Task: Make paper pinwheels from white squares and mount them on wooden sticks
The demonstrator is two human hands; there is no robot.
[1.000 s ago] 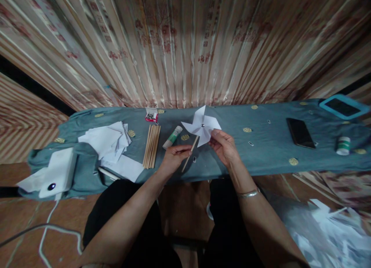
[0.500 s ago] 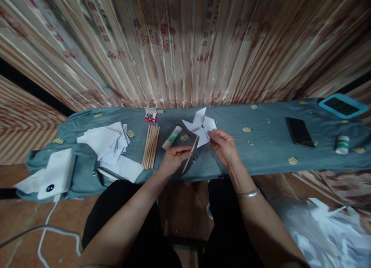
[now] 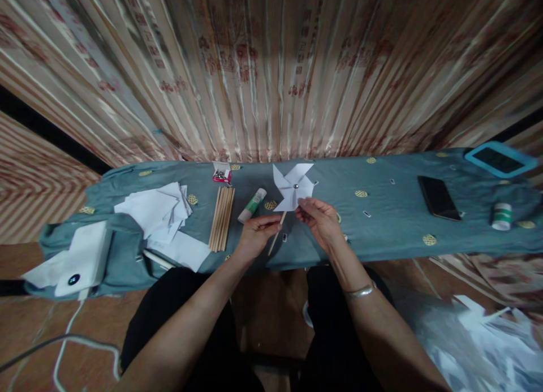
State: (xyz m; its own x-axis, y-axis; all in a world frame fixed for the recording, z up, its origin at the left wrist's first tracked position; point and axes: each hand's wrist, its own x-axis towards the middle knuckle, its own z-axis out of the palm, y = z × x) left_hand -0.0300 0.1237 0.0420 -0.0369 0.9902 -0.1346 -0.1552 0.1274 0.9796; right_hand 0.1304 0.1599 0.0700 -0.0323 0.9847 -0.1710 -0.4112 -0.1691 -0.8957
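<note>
A white paper pinwheel (image 3: 292, 186) with a metal pin at its centre stands on a thin wooden stick (image 3: 276, 233) over a table under a blue-grey cloth (image 3: 382, 222). My left hand (image 3: 254, 233) is closed round the stick's lower part. My right hand (image 3: 319, 221) pinches the bottom blade of the pinwheel with its fingertips. Left of my hands lie a bundle of wooden sticks (image 3: 222, 217), a glue stick (image 3: 251, 205) and a small red box of pins (image 3: 222, 173).
A heap of white paper squares (image 3: 159, 211) and a white device (image 3: 82, 258) with a cable lie at the left. At the right are a black phone (image 3: 438, 198), a blue-cased tablet (image 3: 500, 159) and a green-and-white tape roll (image 3: 502, 216). Striped curtains hang behind; white scraps lie lower right.
The pinwheel has turned and shifted a little left and closer to my hands. My right fingers have moved in onto its lower blade. The left hand keeps hold of the stick.
</note>
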